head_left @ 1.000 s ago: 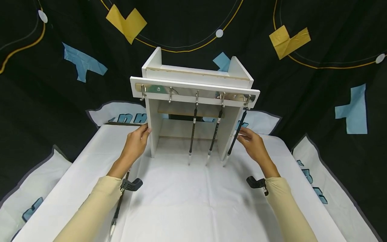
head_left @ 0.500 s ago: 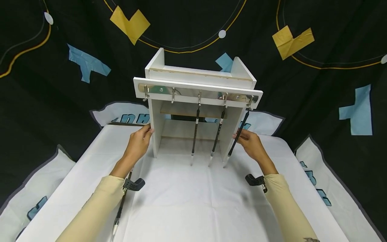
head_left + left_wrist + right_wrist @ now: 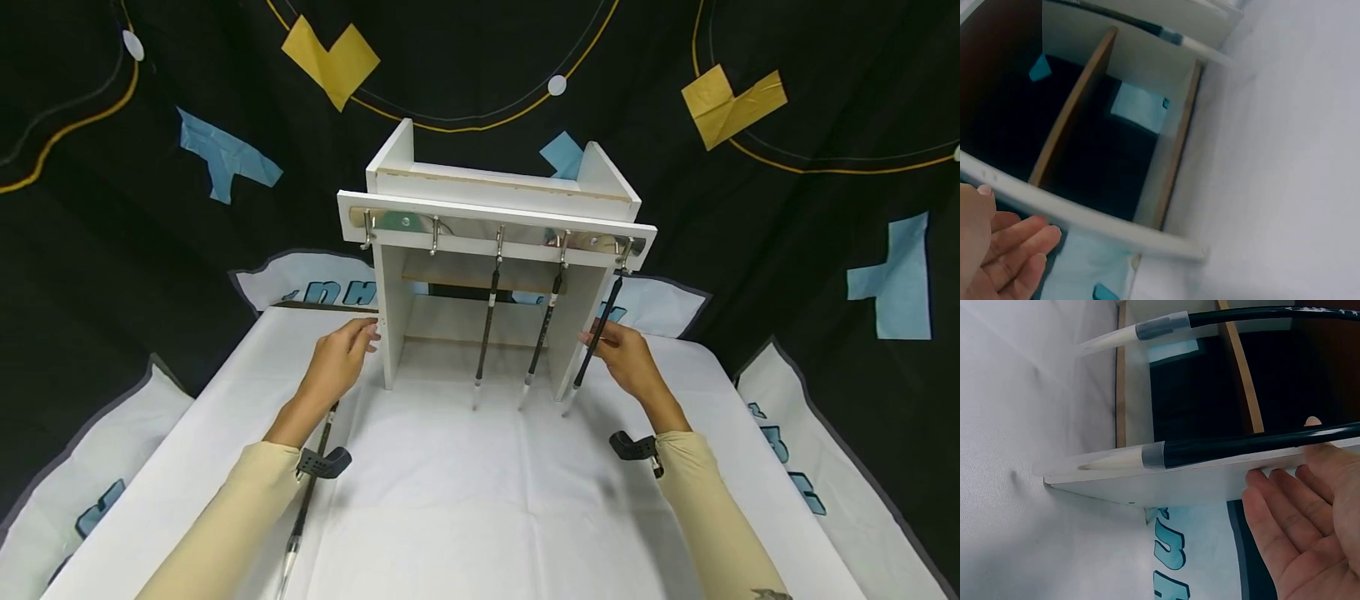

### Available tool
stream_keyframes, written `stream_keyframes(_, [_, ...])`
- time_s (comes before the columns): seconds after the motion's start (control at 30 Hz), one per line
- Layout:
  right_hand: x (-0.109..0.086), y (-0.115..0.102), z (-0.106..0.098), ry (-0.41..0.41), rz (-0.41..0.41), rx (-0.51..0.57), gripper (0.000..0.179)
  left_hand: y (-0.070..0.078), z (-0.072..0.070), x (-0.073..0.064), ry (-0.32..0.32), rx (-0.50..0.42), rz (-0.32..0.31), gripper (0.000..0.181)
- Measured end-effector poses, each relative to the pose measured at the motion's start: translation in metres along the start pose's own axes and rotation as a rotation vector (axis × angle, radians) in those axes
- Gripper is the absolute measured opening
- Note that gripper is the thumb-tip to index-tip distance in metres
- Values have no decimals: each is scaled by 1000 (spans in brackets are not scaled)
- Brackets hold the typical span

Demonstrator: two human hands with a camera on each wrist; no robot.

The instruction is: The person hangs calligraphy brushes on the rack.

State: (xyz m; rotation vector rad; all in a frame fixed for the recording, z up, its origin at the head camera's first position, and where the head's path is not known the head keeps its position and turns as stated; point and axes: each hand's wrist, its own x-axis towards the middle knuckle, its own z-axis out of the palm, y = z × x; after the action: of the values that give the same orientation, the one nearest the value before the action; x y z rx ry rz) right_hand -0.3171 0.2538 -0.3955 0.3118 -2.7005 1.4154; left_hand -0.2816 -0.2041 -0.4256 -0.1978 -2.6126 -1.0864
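A white wooden shelf rack [image 3: 502,185] stands on the table, with several metal hooks along its front rail. Three dark calligraphy brushes hang tip down from the middle and right hooks: one brush [image 3: 487,325] at the centre, another brush [image 3: 545,325] right of it and a third brush [image 3: 597,333] at the far right. My left hand [image 3: 335,358] is beside the left side panel [image 3: 1085,212], fingers loosely bent and apart from it. My right hand [image 3: 624,358] pinches the right side panel [image 3: 1110,485], thumb over its front edge, behind the rightmost brush, fingers against the outer face.
Another brush [image 3: 303,508] lies on the white-covered table [image 3: 450,500] at the left, partly under my left forearm. A black curtain [image 3: 480,50] with yellow and blue tape hangs behind. The two left hooks [image 3: 435,236] carry no brush.
My left hand has let go of the left panel and drawn slightly away. My right hand keeps to the right panel. The head view has shifted slightly, and the rightmost brush sways a little.
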Motion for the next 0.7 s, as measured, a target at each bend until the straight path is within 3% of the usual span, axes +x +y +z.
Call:
stream_keyframes(0.2, [0,1,-1,-10,-8,4,46,-20,-7,-23,-46,92,-99,43])
stream_keyframes(0.33, [-1,3,-1,-6,7,-4,49,-29,-15,-43,-109,161,-122,40])
stream_keyframes(0.53, [0,3,-3,-4,11,-6,54,-24,-26,-77,-255,315,-172,48])
stream_keyframes(0.7, [-1,1,-1,-5,11,-1,55,-15,-28,-94,-328,400,-217,57])
